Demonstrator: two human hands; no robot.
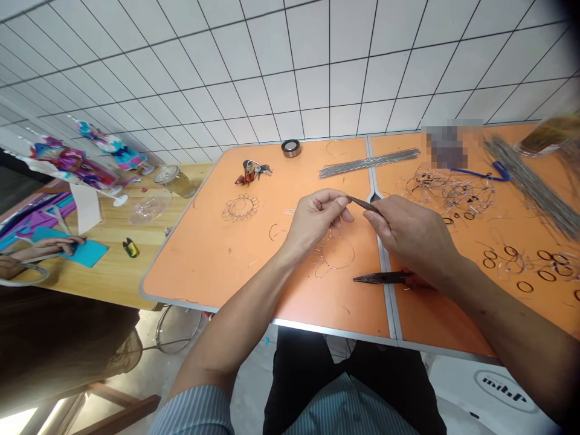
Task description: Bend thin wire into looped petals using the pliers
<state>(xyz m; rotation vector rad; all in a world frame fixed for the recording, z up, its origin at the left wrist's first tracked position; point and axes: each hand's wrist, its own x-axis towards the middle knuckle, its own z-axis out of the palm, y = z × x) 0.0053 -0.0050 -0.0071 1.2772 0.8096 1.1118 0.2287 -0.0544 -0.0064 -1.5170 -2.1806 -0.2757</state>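
Over the middle of the orange table [199, 260], my left hand [319, 217] is pinched at the tip of a dark pointed tool [362, 203]; whatever lies between its fingers is too small to make out. My right hand [405, 232] is closed around the other end of that tool. Below the hands lies a thin wire loop with small curls [338, 252]. Dark-nosed pliers [378, 278] rest across the table seam, their handles partly under my right wrist. Left of my hands is a flower-shaped wire ring [240, 208].
Straight wires [369, 163], a tape roll [290, 148] and keys [254, 171] lie farther back. At right are tangled wire [453, 190], dark rings [525, 287] and a thick wire bundle [534, 184]. Another person's hand [58, 246] touches blue paper [90, 252] at left.
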